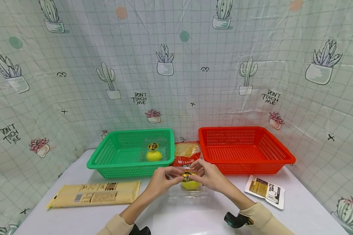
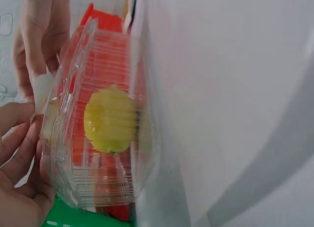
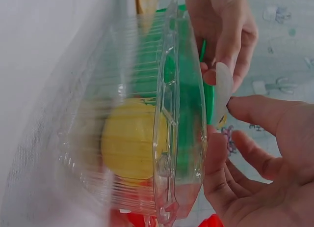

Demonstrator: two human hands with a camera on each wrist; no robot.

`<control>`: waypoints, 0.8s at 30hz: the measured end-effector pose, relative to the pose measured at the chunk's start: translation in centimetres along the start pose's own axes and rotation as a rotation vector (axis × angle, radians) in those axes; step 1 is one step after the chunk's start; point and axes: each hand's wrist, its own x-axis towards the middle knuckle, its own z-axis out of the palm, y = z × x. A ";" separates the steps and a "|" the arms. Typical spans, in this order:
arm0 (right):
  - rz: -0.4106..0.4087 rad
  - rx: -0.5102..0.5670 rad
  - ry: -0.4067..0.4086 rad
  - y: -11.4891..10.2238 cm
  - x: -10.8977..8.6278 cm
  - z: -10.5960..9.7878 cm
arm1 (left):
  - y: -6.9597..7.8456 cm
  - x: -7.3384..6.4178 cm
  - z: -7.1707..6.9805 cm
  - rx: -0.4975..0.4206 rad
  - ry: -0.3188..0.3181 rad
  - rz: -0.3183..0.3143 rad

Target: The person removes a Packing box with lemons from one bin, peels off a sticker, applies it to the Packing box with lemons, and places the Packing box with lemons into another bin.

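Observation:
A clear plastic clamshell box (image 1: 191, 195) with a yellow fruit (image 2: 110, 120) inside stands on the white table in front of me. Above its lid, both hands hold a small round black-and-yellow sticker (image 1: 186, 176), whose pale back (image 3: 223, 89) faces the right wrist camera. My left hand (image 1: 161, 180) pinches the sticker's left side between thumb and fingers. On the other side, my right hand (image 1: 210, 176) has thumb and fingertips at its edge. The lid looks closed. In the wrist views the fingers stay just above the box.
Behind the left hand, a green basket (image 1: 129, 170) holds another clear box (image 1: 166, 147) with a yellow fruit and sticker. A red basket (image 1: 253, 168) stands to the right. Between them lies a red-and-clear food packet (image 1: 186, 150). A long beige packet (image 1: 97, 195) lies left, a small pouch (image 1: 265, 191) right.

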 end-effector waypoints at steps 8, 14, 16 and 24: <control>0.005 -0.022 -0.020 0.4 0.3 -0.1 | -0.3 0.7 0.4 -0.079 0.020 -0.035; -0.059 -0.096 -0.038 0.6 0.7 0.1 | -0.3 1.0 0.8 0.059 0.011 0.018; -0.058 -0.105 -0.041 0.7 0.8 0.3 | -0.4 1.0 0.9 0.110 0.021 0.039; -0.009 -0.122 -0.006 0.8 1.0 0.8 | -0.4 1.1 1.0 0.244 0.006 0.049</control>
